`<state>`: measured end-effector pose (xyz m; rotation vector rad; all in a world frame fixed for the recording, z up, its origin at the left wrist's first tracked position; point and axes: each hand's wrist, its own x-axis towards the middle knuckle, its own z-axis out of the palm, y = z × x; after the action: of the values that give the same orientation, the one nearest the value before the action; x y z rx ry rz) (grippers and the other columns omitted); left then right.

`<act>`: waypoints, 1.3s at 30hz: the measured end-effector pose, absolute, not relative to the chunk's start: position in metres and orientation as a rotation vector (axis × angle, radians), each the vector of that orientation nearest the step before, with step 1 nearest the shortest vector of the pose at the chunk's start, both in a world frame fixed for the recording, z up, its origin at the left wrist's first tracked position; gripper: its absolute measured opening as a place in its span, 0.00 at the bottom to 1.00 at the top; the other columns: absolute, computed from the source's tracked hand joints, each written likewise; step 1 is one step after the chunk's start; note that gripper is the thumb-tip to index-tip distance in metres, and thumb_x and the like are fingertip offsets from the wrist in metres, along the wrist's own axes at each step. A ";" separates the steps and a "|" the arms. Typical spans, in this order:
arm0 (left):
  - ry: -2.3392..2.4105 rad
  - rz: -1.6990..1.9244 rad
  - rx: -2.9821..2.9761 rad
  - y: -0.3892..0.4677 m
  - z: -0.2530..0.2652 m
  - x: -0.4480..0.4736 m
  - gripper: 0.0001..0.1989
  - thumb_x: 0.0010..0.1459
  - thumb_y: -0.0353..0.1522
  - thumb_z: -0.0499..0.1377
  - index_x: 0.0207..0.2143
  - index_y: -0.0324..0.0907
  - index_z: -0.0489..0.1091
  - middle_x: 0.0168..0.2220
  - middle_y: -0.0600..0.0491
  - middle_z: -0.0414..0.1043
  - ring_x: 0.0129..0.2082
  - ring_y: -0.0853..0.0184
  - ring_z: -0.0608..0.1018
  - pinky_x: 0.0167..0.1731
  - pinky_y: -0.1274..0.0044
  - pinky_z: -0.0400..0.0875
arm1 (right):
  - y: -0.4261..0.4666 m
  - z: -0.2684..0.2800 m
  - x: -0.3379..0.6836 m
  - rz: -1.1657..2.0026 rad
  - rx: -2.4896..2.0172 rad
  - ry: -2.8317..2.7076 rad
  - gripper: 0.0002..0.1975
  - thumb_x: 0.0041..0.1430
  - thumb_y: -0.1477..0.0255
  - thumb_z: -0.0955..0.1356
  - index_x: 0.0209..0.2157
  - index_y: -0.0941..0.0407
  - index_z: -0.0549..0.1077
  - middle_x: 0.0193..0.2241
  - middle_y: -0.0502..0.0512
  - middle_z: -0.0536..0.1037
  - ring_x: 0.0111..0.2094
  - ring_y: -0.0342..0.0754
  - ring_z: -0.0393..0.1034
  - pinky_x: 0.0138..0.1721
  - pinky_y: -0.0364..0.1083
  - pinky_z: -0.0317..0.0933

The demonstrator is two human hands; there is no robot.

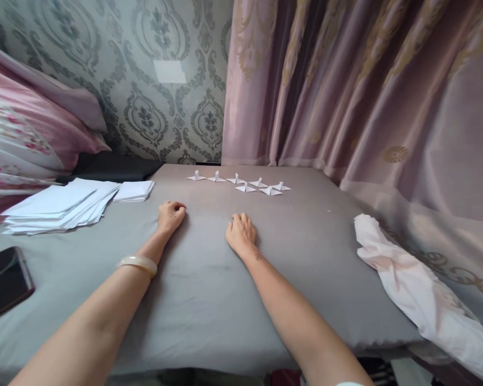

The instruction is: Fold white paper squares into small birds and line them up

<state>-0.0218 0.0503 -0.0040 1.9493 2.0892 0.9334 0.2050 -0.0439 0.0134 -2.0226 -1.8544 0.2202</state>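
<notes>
My left hand rests on the grey cloth with its fingers curled in, and nothing shows in it. A pale bangle circles that wrist. To its right, my right hand lies palm down with the fingers bent under and pressed together; no object is visible in it. Beyond both hands stand several small white folded-paper figures with spread wings, set in two uneven rows. The nearest thing on my left hand's far side is a small stack of white paper squares, a short gap away.
Larger white sheets lie piled at the left, with a dark phone nearer me. Grey cloth covers the table. A rolled pale cloth runs along the right edge. Pink curtains hang behind; a black item lies back left.
</notes>
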 end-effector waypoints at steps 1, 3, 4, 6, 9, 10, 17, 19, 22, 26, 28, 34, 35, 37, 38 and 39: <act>2.087 0.930 1.958 0.049 -0.003 -0.021 0.16 0.49 0.33 0.52 0.33 0.40 0.78 0.34 0.45 0.76 0.38 0.59 0.76 0.47 0.72 0.69 | -0.044 0.014 0.204 0.215 -2.018 -1.864 0.15 0.63 0.73 0.59 0.47 0.58 0.70 0.47 0.64 0.71 0.49 0.53 0.66 0.47 0.48 0.59; 2.090 0.925 1.966 0.048 -0.002 -0.021 0.16 0.49 0.33 0.51 0.33 0.40 0.78 0.33 0.45 0.76 0.38 0.59 0.76 0.46 0.73 0.69 | -0.044 0.013 0.202 0.205 -2.011 -1.880 0.15 0.63 0.76 0.58 0.46 0.59 0.71 0.46 0.65 0.71 0.47 0.53 0.66 0.46 0.49 0.59; 2.094 0.923 1.965 0.048 -0.002 -0.021 0.17 0.48 0.33 0.51 0.33 0.39 0.78 0.33 0.45 0.76 0.37 0.59 0.76 0.46 0.72 0.69 | -0.043 0.013 0.202 0.201 -2.007 -1.887 0.15 0.62 0.77 0.57 0.46 0.60 0.71 0.46 0.65 0.71 0.47 0.53 0.67 0.45 0.49 0.60; 2.103 0.914 1.957 0.048 -0.003 -0.022 0.17 0.48 0.34 0.51 0.33 0.40 0.78 0.33 0.46 0.76 0.37 0.59 0.76 0.46 0.72 0.69 | -0.042 0.012 0.202 0.194 -2.001 -1.898 0.15 0.62 0.77 0.57 0.46 0.60 0.70 0.46 0.66 0.71 0.47 0.53 0.67 0.45 0.49 0.60; 2.123 0.907 1.936 0.050 -0.006 -0.024 0.19 0.49 0.36 0.51 0.35 0.39 0.78 0.33 0.46 0.75 0.37 0.59 0.76 0.46 0.72 0.69 | -0.041 0.010 0.203 0.187 -1.991 -1.910 0.16 0.63 0.76 0.57 0.46 0.60 0.70 0.47 0.66 0.71 0.47 0.54 0.67 0.44 0.49 0.61; 2.123 0.904 1.931 0.050 -0.007 -0.025 0.19 0.48 0.36 0.51 0.35 0.39 0.78 0.33 0.46 0.75 0.37 0.59 0.76 0.46 0.72 0.69 | -0.041 0.009 0.203 0.185 -1.987 -1.913 0.16 0.63 0.76 0.56 0.46 0.60 0.70 0.47 0.66 0.71 0.47 0.54 0.66 0.44 0.49 0.61; 2.146 0.912 1.888 0.047 -0.006 -0.027 0.19 0.48 0.37 0.51 0.35 0.41 0.78 0.32 0.48 0.72 0.36 0.60 0.75 0.45 0.72 0.69 | -0.043 0.010 0.203 0.183 -1.979 -1.923 0.15 0.63 0.76 0.57 0.45 0.60 0.70 0.46 0.67 0.71 0.47 0.54 0.67 0.43 0.49 0.61; 2.137 0.898 1.893 0.046 -0.005 -0.027 0.18 0.48 0.37 0.51 0.35 0.41 0.78 0.32 0.48 0.72 0.37 0.60 0.75 0.44 0.71 0.70 | -0.044 0.011 0.204 0.188 -1.973 -1.923 0.14 0.63 0.76 0.57 0.45 0.60 0.70 0.46 0.66 0.71 0.47 0.54 0.67 0.44 0.49 0.61; 2.124 0.883 1.895 0.046 -0.003 -0.025 0.19 0.48 0.38 0.51 0.35 0.40 0.77 0.32 0.48 0.72 0.36 0.60 0.75 0.43 0.71 0.70 | -0.044 0.010 0.207 0.202 -1.960 -1.927 0.14 0.63 0.74 0.58 0.45 0.59 0.71 0.46 0.64 0.71 0.47 0.53 0.67 0.44 0.48 0.61; 2.125 0.860 1.903 0.048 -0.003 -0.022 0.19 0.49 0.39 0.52 0.35 0.40 0.77 0.33 0.48 0.72 0.36 0.60 0.75 0.44 0.71 0.70 | -0.043 0.009 0.210 0.229 -1.949 -1.934 0.14 0.63 0.73 0.59 0.45 0.59 0.71 0.46 0.63 0.71 0.47 0.52 0.67 0.45 0.49 0.61; 2.122 0.802 1.943 0.050 -0.004 -0.022 0.18 0.49 0.41 0.53 0.35 0.41 0.76 0.33 0.47 0.73 0.38 0.59 0.75 0.46 0.69 0.69 | -0.043 0.009 0.211 0.232 -1.945 -1.936 0.14 0.63 0.73 0.58 0.45 0.58 0.70 0.46 0.63 0.71 0.47 0.52 0.67 0.45 0.48 0.61; 2.129 0.612 1.969 0.062 -0.005 -0.026 0.20 0.50 0.49 0.57 0.36 0.44 0.75 0.40 0.44 0.75 0.46 0.51 0.73 0.51 0.62 0.63 | -0.044 0.009 0.211 0.225 -1.960 -1.931 0.13 0.63 0.72 0.59 0.45 0.57 0.70 0.46 0.61 0.72 0.47 0.52 0.67 0.45 0.48 0.61; 2.109 0.602 1.961 0.063 -0.005 -0.027 0.21 0.50 0.49 0.57 0.36 0.44 0.75 0.40 0.45 0.75 0.46 0.51 0.73 0.50 0.61 0.63 | -0.043 0.010 0.211 0.223 -1.966 -1.930 0.13 0.63 0.71 0.59 0.45 0.56 0.70 0.46 0.61 0.72 0.47 0.52 0.67 0.45 0.48 0.61; 2.064 0.596 1.940 0.064 -0.003 -0.027 0.20 0.50 0.48 0.58 0.36 0.44 0.75 0.39 0.45 0.75 0.45 0.52 0.73 0.50 0.62 0.63 | -0.043 0.011 0.211 0.214 -1.976 -1.929 0.13 0.63 0.71 0.59 0.45 0.56 0.70 0.46 0.61 0.72 0.47 0.51 0.67 0.44 0.48 0.60; 2.049 0.604 1.933 0.064 -0.001 -0.027 0.19 0.49 0.47 0.58 0.35 0.43 0.75 0.39 0.45 0.75 0.44 0.53 0.73 0.50 0.62 0.63 | -0.043 0.011 0.210 0.210 -1.982 -1.931 0.13 0.64 0.71 0.59 0.46 0.55 0.70 0.46 0.60 0.72 0.46 0.51 0.67 0.44 0.47 0.60; 2.024 0.639 1.931 0.062 0.001 -0.027 0.17 0.50 0.45 0.58 0.35 0.43 0.75 0.38 0.45 0.75 0.44 0.53 0.73 0.51 0.62 0.63 | -0.043 0.012 0.210 0.203 -1.989 -1.934 0.13 0.64 0.71 0.59 0.46 0.55 0.70 0.46 0.60 0.72 0.46 0.51 0.68 0.44 0.47 0.60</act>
<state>-0.0271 0.0623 0.0015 1.9313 2.0237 0.6393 0.2103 -0.0427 0.0118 -1.9893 -1.9342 0.2033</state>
